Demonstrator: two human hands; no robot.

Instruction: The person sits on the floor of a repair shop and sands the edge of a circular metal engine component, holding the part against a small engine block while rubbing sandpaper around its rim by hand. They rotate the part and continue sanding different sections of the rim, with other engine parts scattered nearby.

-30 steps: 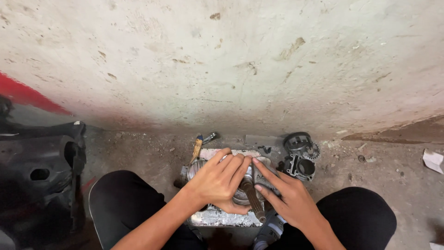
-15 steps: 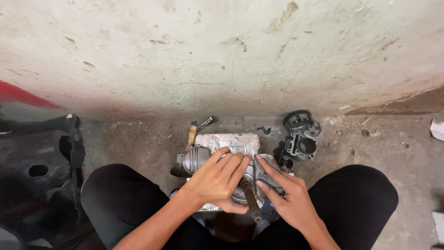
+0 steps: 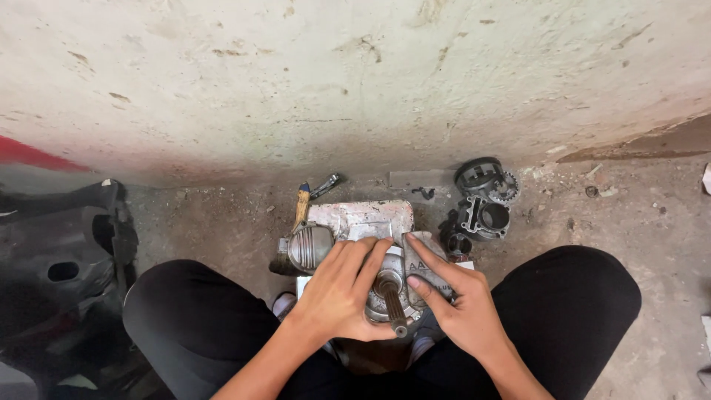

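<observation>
We crouch over a grey engine case (image 3: pixel 363 222) on the floor, both hands on it, work midway.

Case lies between our knees, by the wall. Cylinder (image 3: pixel 483 218) & geared part (image 3: pixel 489 178) already off, lying just to the right; a tool w/ yellow handle (image 3: pixel 301 206) behind. Shaft (image 3: pixel 391 302) sticks up toward us. Left hand (image 3: pixel 342 292): fingers together, pressed flat on the round cover (image 3: pixel 385 285) beside the shaft. Right hand (image 3: pixel 455 296): pinches a grey flat piece (image 3: pixel 424 255) against the case, thumb near the shaft.

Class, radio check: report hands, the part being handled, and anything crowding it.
Left hand and right hand both pressed on engine casing, flanking its shaft. Dark engine parts close right; tool behind.
</observation>
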